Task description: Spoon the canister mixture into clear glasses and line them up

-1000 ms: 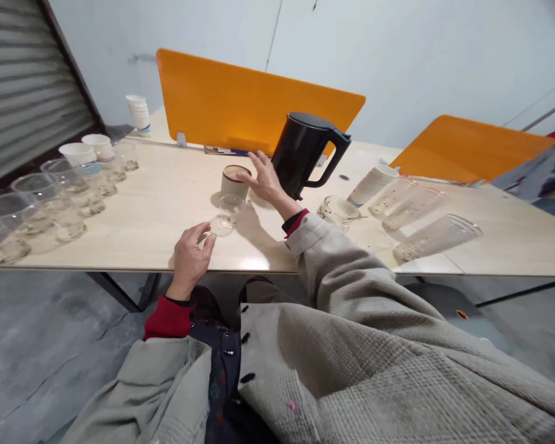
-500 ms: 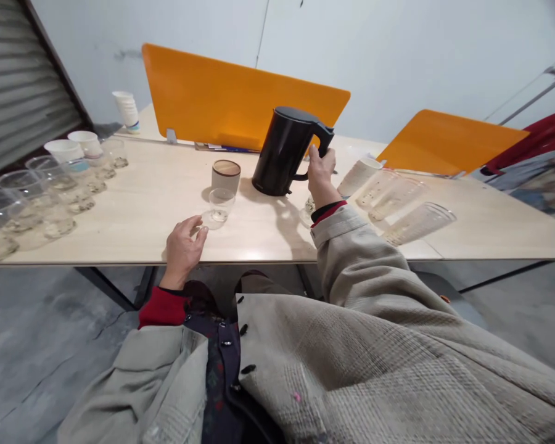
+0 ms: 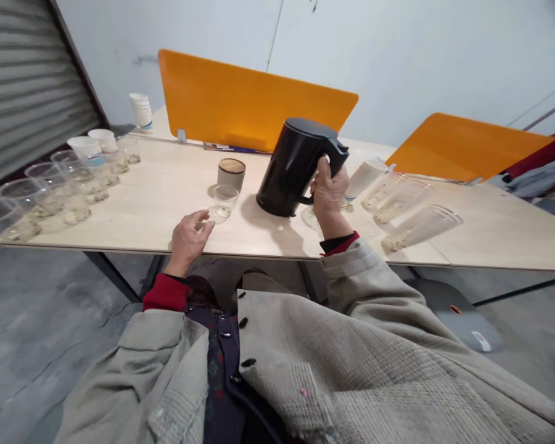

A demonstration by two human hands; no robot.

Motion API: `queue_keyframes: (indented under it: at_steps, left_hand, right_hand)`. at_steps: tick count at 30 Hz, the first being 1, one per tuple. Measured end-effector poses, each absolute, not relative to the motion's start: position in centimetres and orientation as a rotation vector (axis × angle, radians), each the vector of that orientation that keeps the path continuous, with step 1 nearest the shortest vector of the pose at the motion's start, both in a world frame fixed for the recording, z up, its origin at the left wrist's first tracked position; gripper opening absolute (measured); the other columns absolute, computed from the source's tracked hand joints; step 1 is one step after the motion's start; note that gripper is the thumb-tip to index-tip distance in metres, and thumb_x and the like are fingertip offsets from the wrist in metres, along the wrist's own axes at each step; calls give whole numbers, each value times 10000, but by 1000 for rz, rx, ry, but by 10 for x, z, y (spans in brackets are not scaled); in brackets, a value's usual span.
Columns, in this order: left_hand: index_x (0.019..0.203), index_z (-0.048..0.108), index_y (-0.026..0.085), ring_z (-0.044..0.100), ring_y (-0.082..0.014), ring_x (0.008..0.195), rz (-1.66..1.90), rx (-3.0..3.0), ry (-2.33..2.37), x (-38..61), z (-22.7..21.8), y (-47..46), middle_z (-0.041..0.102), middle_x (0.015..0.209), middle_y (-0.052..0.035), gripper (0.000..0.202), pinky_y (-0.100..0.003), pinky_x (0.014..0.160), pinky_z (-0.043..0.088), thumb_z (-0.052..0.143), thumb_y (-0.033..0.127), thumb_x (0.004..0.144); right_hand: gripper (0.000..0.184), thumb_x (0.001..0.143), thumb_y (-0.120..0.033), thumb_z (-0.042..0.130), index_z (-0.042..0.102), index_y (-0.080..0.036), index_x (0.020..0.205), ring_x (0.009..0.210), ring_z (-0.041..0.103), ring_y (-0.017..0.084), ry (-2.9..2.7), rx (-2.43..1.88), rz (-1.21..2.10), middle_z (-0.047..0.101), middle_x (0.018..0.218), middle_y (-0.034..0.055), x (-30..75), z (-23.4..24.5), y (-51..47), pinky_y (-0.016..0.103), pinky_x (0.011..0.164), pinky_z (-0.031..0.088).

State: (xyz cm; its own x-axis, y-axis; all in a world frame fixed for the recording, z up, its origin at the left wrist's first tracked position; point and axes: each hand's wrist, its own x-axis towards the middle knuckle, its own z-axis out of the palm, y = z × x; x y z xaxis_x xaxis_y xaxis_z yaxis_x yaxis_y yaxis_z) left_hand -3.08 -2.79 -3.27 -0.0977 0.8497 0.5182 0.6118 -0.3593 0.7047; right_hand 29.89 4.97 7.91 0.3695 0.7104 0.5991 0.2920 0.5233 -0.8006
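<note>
My right hand (image 3: 329, 190) is wrapped around the handle of a black electric kettle (image 3: 292, 169). The kettle leans slightly, and its shadow falls on the tabletop beside it. A small clear plastic cup (image 3: 224, 205) stands left of the kettle, with a few small bits at its bottom. Just left of that cup is my left hand (image 3: 192, 239), fingers curved and apart, holding nothing. Behind the cup stands a grey canister with a wooden lid (image 3: 232, 175). Part of another clear item (image 3: 309, 217) shows behind my right wrist, mostly hidden.
Several clear cups (image 3: 23, 194) and white paper cups (image 3: 84, 147) line the table's left side. A paper cup stack (image 3: 141, 112) stands at the back left. Stacked clear cups (image 3: 420, 228) lie tilted at right. Orange dividers (image 3: 254, 102) edge the back; a grey stool (image 3: 453, 314) is below.
My right hand has brought the kettle nearer to me and a little to the right. My left hand stays beside the clear cup. The whole view has shifted slightly.
</note>
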Motion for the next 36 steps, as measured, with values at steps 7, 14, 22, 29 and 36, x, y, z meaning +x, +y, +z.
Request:
queue_keyframes:
  at_steps: [7, 14, 22, 29, 36]
  left_hand:
    - [1432, 690, 185, 655, -307, 1430, 1406, 2015, 1242, 23, -20, -42, 724, 1484, -164, 593, -510, 1262, 485, 691, 567, 979]
    - [1715, 372, 205, 480, -403, 1588, 1348, 1684, 986, 100, -21, -40, 460, 1734, -229, 1077, -581, 1228, 499, 816, 692, 863]
    - [1719, 349, 228, 645, -364, 1366, 1506, 1605, 1049, 119, -23, -65, 615, 1510, -207, 1056, -554, 1104, 596, 811, 680, 883]
    - [1713, 348, 235, 645, -350, 1354, 1510, 1559, 1008, 123, -13, -89, 646, 1455, -192, 960, -553, 1067, 627, 765, 628, 943]
    - [1657, 425, 250, 672, -351, 1342, 1504, 1473, 898, 127, -5, -104, 680, 1438, -173, 848, -556, 1075, 637, 783, 551, 949]
  right_hand:
    - [559, 854, -776, 751, 456, -301, 839, 427, 294, 89, -1106, -922, 366, 284, 592, -131, 308, 77, -17, 235, 393, 258]
    - [543, 854, -726, 794, 471, -294, 790, 427, 322, 91, -1196, -953, 410, 331, 578, -113, 306, 103, -59, 237, 372, 283]
    - [453, 809, -558, 866, 511, -290, 723, 439, 302, 96, -1304, -953, 499, 371, 562, -87, 302, 143, -75, 257, 371, 213]
    - [331, 877, -347, 779, 503, -254, 721, 456, 272, 59, -1436, -1064, 571, 330, 565, -94, 292, 174, -74, 233, 402, 183]
    - [349, 931, -348, 785, 547, -243, 699, 424, 263, 54, -1533, -1150, 595, 329, 547, -89, 288, 189, -61, 223, 372, 135]
